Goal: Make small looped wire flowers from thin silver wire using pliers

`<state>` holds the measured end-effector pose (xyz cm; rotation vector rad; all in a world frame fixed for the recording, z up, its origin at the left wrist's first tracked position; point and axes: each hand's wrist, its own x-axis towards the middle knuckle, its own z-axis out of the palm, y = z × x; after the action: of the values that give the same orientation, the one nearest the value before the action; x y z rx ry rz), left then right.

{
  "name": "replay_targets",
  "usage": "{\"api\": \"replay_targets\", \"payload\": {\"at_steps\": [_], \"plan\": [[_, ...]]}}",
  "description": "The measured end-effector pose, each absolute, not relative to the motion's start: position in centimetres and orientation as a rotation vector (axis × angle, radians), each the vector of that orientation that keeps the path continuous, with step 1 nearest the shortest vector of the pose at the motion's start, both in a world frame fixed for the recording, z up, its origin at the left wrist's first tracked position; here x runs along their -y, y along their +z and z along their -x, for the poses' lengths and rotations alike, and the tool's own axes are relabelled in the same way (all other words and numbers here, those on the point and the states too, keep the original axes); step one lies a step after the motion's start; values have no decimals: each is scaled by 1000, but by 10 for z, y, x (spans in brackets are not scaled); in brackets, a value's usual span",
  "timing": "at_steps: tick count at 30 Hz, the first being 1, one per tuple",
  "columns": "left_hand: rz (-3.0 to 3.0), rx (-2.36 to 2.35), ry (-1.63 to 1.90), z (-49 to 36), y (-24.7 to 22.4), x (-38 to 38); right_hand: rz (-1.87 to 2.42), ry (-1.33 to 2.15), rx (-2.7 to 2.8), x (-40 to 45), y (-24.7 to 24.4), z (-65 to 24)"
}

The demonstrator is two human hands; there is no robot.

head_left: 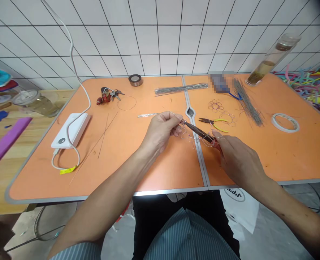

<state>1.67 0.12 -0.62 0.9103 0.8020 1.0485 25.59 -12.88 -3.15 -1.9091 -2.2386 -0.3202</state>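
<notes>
We see a bright picture, with soft shadows on the orange counter (116, 159), bendy edges and a dark top right corner.

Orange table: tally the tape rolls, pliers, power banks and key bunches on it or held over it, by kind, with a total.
Tape rolls: 2 (dark roll, white roll)
Pliers: 2 (yellow-handled pliers; dark pliers in the right hand)
Power banks: 1 (white power bank)
Key bunches: 1 (key bunch)
Total: 6
</notes>
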Motion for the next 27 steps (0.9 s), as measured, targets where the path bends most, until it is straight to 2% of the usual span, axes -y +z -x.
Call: {"api": "replay_targets", "payload": {"at_steps": [11,21,27], "plan": [[-952,-800,1048,-16,-9,-1,1879,-382,2274,128,-29,-256],[-1000,-820,1039,-15,-9,0,1916,-27,2207,126,-26,-250],[-1079,-901,1115,-9,-5,-6,1796,-197,2309,136,-39,-277]]}}
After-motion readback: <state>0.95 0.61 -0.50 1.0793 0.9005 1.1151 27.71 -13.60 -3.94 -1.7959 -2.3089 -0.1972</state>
